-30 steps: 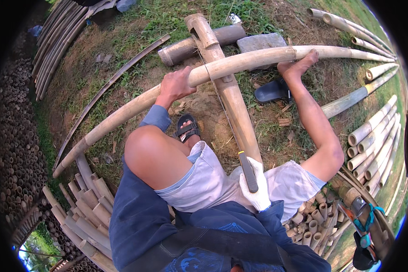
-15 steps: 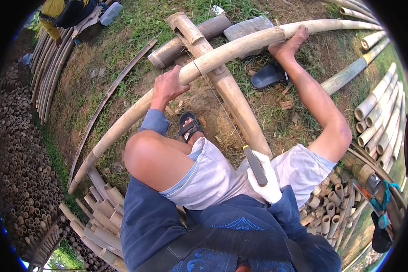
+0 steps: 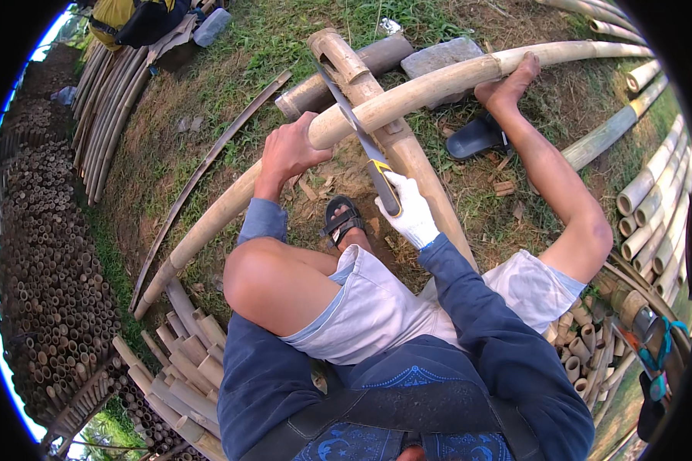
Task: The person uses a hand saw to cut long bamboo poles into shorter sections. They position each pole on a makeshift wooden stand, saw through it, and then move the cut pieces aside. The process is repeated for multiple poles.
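Note:
A long pale bamboo pole point(image 3: 427, 94) curves across the view, resting over a thicker bamboo support point(image 3: 411, 157). My bare left hand point(image 3: 291, 150) is wrapped round the pole, left of where the saw crosses it. In a white glove, my right hand point(image 3: 409, 209) grips the dark handle of a hand saw point(image 3: 365, 142). The saw's blade lies across the pole, its tip reaching past the far side beside the support's notched end. My bare right foot point(image 3: 511, 84) presses on the pole farther right. Whether the blade has cut into the pole I cannot tell.
A dark bamboo log point(image 3: 304, 98) and a grey stone block point(image 3: 442, 58) lie beyond the pole. A black slipper point(image 3: 477, 138) sits below my foot. Cut bamboo pieces point(image 3: 181, 361) pile at lower left, more poles point(image 3: 653, 188) at right. A split bamboo strip point(image 3: 207, 165) lies left.
My right hand has pushed the saw forward, away from my lap, so the blade reaches farther past the pole. My left hand still holds the pole. The whole view has shifted slightly.

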Tool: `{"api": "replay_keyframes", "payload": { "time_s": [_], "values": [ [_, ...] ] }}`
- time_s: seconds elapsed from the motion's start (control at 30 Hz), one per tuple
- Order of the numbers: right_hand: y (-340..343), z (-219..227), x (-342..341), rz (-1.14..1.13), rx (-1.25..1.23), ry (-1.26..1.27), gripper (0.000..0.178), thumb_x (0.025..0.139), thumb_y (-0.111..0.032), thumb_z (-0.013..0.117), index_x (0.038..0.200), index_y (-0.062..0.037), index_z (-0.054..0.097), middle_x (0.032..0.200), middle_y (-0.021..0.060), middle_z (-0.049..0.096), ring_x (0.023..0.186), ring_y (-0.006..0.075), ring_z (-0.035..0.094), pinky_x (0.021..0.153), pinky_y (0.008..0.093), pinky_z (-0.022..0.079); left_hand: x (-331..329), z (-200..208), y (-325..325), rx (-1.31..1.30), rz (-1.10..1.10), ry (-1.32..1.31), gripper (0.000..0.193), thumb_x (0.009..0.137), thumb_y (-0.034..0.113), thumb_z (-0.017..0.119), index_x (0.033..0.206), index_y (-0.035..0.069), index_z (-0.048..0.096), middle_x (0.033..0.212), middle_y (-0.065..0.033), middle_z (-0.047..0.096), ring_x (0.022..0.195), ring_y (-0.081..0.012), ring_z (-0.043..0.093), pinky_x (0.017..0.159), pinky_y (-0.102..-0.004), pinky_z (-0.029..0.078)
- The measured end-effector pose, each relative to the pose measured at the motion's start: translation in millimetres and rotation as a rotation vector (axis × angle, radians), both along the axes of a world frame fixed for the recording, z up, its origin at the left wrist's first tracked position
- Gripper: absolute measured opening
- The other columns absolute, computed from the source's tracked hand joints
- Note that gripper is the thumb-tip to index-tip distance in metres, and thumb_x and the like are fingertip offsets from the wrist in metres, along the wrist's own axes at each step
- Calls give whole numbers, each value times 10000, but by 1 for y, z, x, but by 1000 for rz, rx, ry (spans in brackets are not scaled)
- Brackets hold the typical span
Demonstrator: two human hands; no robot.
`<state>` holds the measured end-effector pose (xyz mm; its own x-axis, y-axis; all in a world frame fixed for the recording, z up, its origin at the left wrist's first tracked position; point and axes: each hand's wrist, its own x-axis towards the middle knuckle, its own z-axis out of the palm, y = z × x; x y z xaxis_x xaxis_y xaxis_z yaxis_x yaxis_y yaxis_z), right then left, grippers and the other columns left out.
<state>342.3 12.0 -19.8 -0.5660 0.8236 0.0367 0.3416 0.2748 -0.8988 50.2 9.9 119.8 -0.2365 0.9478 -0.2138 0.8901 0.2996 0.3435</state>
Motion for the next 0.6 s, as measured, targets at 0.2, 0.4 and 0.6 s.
{"api": "replay_keyframes", "payload": {
  "time_s": [0.2,0.4,0.6],
  "values": [
    [-7,-28,23,462,-28,-351,842,879,-325,874,1591,-23,542,1535,284,581,1401,447,588,1215,485,466,57,19,0,-181,-190,-126,729,844,508,826,1431,108,661,1237,-238,765,1172,-436,724,1008,-546,571],
    [23,56,-26,136,-1026,621,774,1148,-395,632,1761,-127,241,1720,183,369,1451,377,582,1077,502,604,37,-14,-57,80,-186,-126,883,709,513,901,1414,67,613,927,-241,779,934,-464,768,836,-576,588],
    [63,52,-37,181,-724,219,728,1067,-326,768,1654,-147,376,1541,132,526,1175,237,664,843,349,607,26,-20,-114,709,328,-110,923,870,561,875,1586,93,528,1259,-274,720,1243,-443,671,1125,-531,501]
  ]
}}
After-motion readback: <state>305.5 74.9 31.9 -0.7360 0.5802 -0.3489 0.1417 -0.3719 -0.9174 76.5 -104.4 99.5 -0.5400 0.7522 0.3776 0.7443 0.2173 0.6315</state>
